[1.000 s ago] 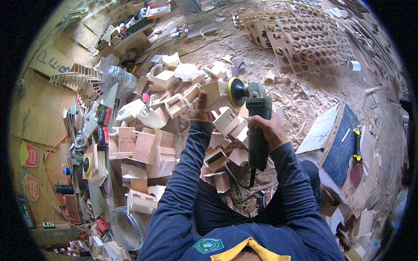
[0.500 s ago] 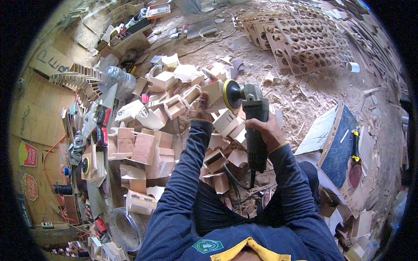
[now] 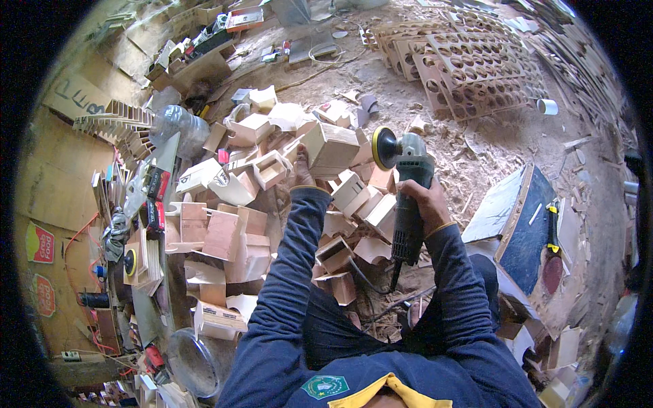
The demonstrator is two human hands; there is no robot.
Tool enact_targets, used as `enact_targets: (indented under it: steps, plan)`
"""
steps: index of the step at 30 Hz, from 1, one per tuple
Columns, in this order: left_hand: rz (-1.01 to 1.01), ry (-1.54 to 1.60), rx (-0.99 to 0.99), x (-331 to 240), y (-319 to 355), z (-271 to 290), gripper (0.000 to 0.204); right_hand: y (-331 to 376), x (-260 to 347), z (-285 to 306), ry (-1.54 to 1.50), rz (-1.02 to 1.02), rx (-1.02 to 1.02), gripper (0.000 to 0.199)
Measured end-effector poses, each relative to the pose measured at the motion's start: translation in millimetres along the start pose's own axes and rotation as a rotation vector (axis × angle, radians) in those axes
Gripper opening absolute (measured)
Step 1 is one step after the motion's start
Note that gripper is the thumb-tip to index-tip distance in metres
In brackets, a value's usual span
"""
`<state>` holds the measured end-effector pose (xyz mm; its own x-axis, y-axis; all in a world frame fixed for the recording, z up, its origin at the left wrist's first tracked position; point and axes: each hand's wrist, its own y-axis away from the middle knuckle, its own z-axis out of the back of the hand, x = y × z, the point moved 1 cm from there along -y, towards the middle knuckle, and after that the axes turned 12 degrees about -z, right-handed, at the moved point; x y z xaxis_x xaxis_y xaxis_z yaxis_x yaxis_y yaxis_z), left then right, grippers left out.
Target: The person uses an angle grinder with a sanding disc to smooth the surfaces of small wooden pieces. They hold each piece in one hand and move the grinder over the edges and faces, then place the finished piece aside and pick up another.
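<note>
Both hands (image 3: 429, 205) hold things: wooden box (image 3: 331, 148), sander (image 3: 408, 228) (just apart).

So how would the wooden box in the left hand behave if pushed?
The wooden box seems stiff, with flat panels meeting at crisp edges. It's probably fairly light, since the left hand alone holds it. Flat sides make rolling unlikely.

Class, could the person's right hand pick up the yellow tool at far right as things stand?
Probably not: the right hand is closed around the power sander, and the blue panel lies between, though the yellow tool looks uncovered.
</note>
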<state>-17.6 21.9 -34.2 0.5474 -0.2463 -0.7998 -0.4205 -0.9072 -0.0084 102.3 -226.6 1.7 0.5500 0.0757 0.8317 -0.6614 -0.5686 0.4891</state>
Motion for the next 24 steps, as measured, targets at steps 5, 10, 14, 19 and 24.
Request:
enact_targets:
  steps: [5,10,14,19,24]
  plan:
    - [0.068,-0.157,-0.081,-4,-1,9,0.070,5,4,-3,0.080,-0.061,0.125,0.037]
    - [-0.022,-0.207,-0.071,3,11,-2,0.063,3,-1,-11,0.043,-0.112,0.190,0.038]
    - [-0.127,-0.168,-0.068,3,16,-9,0.055,5,2,-13,0.036,-0.046,0.191,0.036]
    - [-0.115,-0.165,-0.049,6,12,-7,0.050,8,7,-10,0.006,-0.090,0.161,0.033]
    - [-0.140,-0.137,-0.001,8,11,-4,0.046,4,0,-6,0.005,-0.063,0.175,0.034]
